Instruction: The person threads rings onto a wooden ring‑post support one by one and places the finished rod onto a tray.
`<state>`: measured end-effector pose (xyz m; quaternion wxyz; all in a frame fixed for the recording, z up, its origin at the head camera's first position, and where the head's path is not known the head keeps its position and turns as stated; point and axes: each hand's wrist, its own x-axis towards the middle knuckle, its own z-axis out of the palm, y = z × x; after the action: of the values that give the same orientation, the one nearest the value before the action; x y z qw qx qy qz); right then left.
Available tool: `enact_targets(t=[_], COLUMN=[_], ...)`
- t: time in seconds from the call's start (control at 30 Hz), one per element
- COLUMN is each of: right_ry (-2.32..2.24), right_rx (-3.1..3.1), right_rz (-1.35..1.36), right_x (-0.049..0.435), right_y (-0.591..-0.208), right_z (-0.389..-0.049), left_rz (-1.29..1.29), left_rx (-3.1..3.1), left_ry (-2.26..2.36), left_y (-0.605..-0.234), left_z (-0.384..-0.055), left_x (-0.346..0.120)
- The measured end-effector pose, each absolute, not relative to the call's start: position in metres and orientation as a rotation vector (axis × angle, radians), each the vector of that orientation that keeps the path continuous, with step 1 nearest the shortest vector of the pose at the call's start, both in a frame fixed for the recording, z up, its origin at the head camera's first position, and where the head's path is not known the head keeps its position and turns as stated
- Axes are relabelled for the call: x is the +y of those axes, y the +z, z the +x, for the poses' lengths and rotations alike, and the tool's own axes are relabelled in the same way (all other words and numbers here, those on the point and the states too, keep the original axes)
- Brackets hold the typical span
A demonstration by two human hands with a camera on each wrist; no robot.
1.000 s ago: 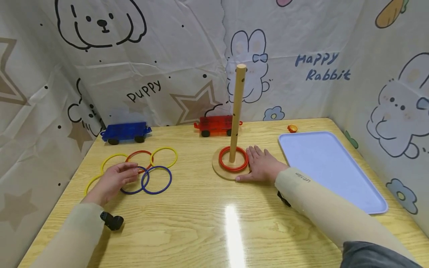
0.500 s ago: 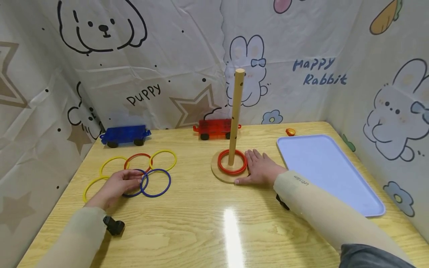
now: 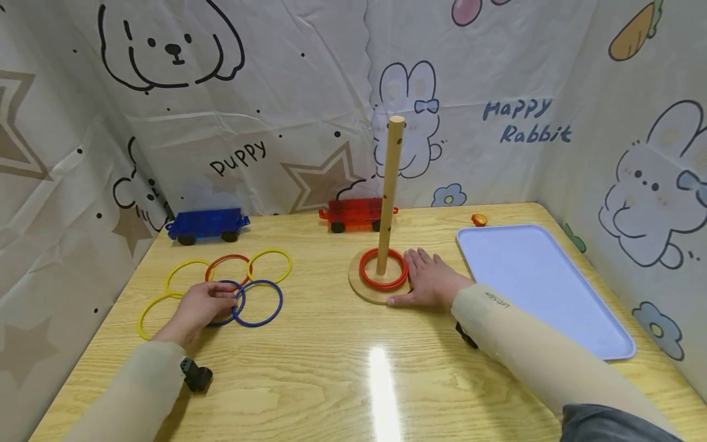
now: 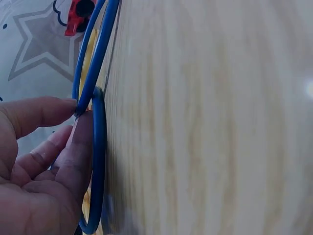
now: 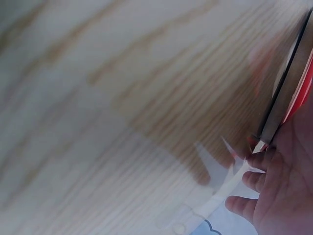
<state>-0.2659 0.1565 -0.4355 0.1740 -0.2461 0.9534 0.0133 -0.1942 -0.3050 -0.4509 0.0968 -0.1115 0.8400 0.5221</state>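
Note:
Two overlapping blue rings lie at the left of the table. My left hand (image 3: 205, 304) pinches the near edge of the right-hand blue ring (image 3: 281, 301) between thumb and fingertips. The other blue ring (image 4: 99, 161) runs past those fingers and is partly hidden by the hand in the head view. My right hand (image 3: 433, 281) rests with straight fingers on the right side of a round wooden base (image 3: 358, 286). A wooden pole (image 3: 391, 178) rises from this base, with red rings (image 3: 383, 286) lying around its foot.
Beyond the left hand lie yellow rings (image 3: 289, 261) and a red ring (image 3: 229, 256). A blue toy wagon (image 3: 207, 224) and a red wagon (image 3: 353, 213) stand at the back. At right are a pale blue tray (image 3: 530, 270) and a small orange object (image 3: 479, 220).
My left hand has moved slightly right and down, and its thumb and fingers have closed on the right-hand blue ring. The right hand stays on the base. The head view has shifted slightly.

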Motion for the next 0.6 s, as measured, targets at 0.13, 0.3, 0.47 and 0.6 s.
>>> enact_targets(t=[0.13,0.3,0.47,0.6], right_ry=[0.042,0.049,0.044,0.031], right_rx=[2.705,2.709,2.700,2.693], right_rz=[-0.697,-0.694,-0.693,-0.685], right_x=[0.157,0.157,0.156,0.156], right_y=[-0.437,-0.438,-0.436,-0.436], right_z=[-0.266,-0.266,-0.266,-0.266], left_rz=[-0.338,-0.320,-0.366,-0.396], left_rx=[2.520,2.529,2.464,2.329], left_ry=[1.510,1.470,1.534,1.725], left_y=[-0.450,-0.447,-0.442,-0.435], left_z=[-0.195,-0.195,-0.193,-0.194], left_x=[-0.304,-0.307,-0.312,-0.314])
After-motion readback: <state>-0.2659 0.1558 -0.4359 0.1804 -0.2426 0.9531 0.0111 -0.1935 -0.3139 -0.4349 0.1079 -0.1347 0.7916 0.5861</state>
